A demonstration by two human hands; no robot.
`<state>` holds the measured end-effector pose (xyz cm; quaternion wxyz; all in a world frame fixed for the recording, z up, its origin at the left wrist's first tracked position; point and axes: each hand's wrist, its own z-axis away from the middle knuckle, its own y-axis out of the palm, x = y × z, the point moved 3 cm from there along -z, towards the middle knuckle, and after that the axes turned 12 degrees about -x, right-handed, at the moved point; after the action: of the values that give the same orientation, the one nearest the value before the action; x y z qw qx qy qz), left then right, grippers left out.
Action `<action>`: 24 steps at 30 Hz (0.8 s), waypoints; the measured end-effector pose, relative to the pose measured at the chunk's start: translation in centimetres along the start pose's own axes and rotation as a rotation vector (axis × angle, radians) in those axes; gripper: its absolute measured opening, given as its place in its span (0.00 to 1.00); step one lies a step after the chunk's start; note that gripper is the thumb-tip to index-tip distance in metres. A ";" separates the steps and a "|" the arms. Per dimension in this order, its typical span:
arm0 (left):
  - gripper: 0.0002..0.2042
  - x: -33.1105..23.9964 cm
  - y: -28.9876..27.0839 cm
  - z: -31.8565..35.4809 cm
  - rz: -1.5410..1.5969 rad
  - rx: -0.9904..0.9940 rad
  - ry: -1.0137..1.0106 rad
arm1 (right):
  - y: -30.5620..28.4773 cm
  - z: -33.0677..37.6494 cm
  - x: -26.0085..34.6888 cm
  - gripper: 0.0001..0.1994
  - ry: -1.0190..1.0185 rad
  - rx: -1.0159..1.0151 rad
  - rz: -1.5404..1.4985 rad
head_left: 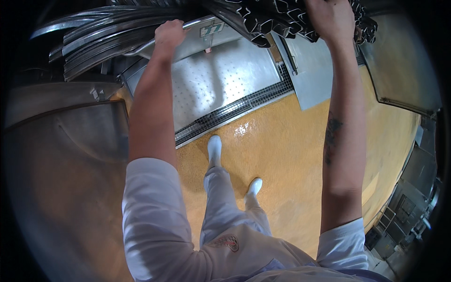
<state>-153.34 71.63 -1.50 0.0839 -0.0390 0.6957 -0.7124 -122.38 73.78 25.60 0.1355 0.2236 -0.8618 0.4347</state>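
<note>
My left hand is closed over the rim of a metal bin or cart, whose side carries a green-and-white label. Beside it, on the left, lies a stack of long, shiny, curved metal pieces, nested in one another. At the upper right, my right hand rests against a stack of dark pieces with wavy silver edges. The upper picture edge cuts off part of this hand, and its fingers are mostly hidden. Both arms reach forward, far apart.
A dimpled metal plate lies ahead, bordered by a dark floor grate. To its right stands a pale metal panel. Large metal surfaces flank the left side, with another metal panel at right. The floor is tan and partly shiny.
</note>
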 end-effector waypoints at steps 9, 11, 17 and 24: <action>0.14 -3.0 -0.2 1.7 -0.026 0.050 0.007 | -1.8 0.4 -3.4 0.08 -0.052 -0.062 -0.036; 0.14 -3.5 -0.3 2.0 -0.017 0.048 0.005 | -2.3 0.6 -3.8 0.08 -0.029 -0.034 -0.047; 0.15 -5.1 -0.9 2.7 -0.041 0.054 0.009 | -3.0 0.9 -4.7 0.07 -0.063 -0.065 -0.021; 0.17 -4.1 0.0 2.8 -0.055 0.013 0.032 | -3.3 1.3 -4.4 0.09 -0.049 -0.040 -0.022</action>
<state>-148.85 69.54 -1.16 0.0535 -0.0463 0.6910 -0.7194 -116.99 72.18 25.29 0.1234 0.2409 -0.8710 0.4101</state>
